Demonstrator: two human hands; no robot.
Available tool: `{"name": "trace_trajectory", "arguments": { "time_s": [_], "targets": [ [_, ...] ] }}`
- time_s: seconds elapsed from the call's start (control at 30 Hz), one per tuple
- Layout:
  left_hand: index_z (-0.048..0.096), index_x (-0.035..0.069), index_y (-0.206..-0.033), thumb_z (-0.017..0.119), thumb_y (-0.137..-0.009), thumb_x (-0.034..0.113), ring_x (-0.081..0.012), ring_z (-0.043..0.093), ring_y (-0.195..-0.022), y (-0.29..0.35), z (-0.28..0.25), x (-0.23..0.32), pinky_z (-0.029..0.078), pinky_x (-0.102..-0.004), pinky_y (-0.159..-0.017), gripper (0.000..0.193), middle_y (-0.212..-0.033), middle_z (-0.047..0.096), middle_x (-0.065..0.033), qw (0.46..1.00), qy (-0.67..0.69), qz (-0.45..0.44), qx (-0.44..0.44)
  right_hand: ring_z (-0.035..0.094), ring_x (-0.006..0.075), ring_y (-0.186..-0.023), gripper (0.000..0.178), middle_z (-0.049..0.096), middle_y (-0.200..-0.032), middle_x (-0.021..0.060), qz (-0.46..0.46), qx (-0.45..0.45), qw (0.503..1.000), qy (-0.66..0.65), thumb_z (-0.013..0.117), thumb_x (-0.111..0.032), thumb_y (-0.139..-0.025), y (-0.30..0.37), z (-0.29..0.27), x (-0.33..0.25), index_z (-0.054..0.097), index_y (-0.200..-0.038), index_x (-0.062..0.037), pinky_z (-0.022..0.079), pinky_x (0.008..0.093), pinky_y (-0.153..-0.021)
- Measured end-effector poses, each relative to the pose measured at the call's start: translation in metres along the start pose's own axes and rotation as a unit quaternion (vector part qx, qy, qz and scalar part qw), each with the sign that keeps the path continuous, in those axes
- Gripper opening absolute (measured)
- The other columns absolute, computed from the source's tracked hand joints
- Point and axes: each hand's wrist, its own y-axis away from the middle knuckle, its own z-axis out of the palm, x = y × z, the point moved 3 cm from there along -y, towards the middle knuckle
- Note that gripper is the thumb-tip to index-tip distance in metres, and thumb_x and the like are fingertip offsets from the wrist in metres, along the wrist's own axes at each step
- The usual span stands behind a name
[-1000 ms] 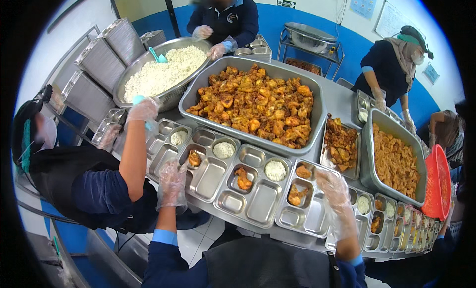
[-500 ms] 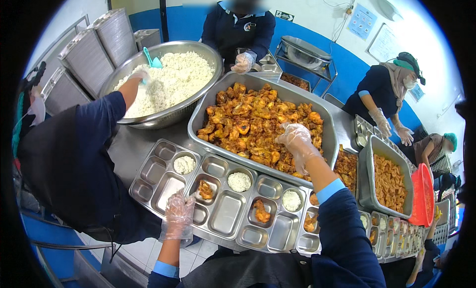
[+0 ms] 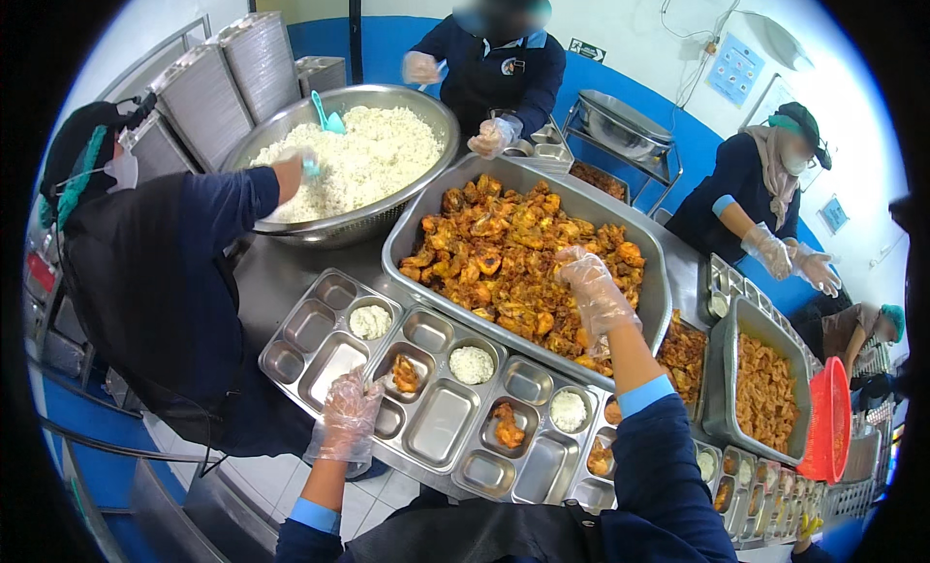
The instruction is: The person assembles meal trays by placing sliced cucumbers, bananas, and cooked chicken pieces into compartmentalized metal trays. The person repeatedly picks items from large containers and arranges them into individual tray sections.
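Observation:
My left hand (image 3: 351,418), in a clear plastic glove, is at the near edge of the steel compartment tray (image 3: 334,355) on the left, its fingers bent over the rim. That tray has a round scoop of rice (image 3: 370,322) in it. Beside it, a second tray (image 3: 436,422) carries rice and a piece of fried chicken (image 3: 405,374). My right hand (image 3: 596,292), also gloved, reaches into a big grey tub (image 3: 397,263) heaped with fried chicken (image 3: 513,248). Its fingers are bent together at the pile; what they pinch is hidden.
A large metal bowl of rice (image 3: 387,146) with a turquoise scoop (image 3: 327,115) stands far left; a co-worker's hand (image 3: 291,175) works in it. Another grey tub (image 3: 722,408) holds brown pieces, beside a red basket (image 3: 825,422). Several co-workers stand around. Filled trays (image 3: 751,495) continue rightward.
The view has shifted slightly. The left co-worker's head has come into view, and the person at the back has raised one gloved hand. My hands stay at the tray and the chicken.

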Motion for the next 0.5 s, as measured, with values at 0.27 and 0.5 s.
{"name": "trace_trajectory", "arguments": {
  "time_s": [0.27,0.5],
  "targets": [
    [0.063,-0.003,-0.126,0.064,-0.093,0.038,-0.0425,0.065,-0.103,0.008,0.001,0.005,0.051,-0.0514,-0.094,0.053,-0.108,0.069,-0.0260,1.000,-0.001,-0.009,0.016,0.055,0.0177,-0.106,0.033,0.064,-0.119,0.0021,-0.062,-0.041,0.992,-0.104,0.070,-0.017,-0.088,0.012,-0.011,-0.022,0.069,-0.121,-0.0133,0.043,0.0367,-0.094],
    [0.059,-0.002,-0.136,0.062,-0.096,0.047,-0.0395,0.064,-0.114,0.019,0.006,-0.006,0.051,-0.0491,-0.098,0.064,-0.122,0.067,-0.0243,1.000,-0.012,0.001,0.016,0.052,0.0156,-0.092,0.035,0.058,-0.111,0.0008,0.049,-0.129,0.979,-0.148,0.069,-0.010,-0.093,0.036,0.091,-0.091,0.066,-0.127,-0.0146,0.050,0.0376,-0.081]
  ]
}}
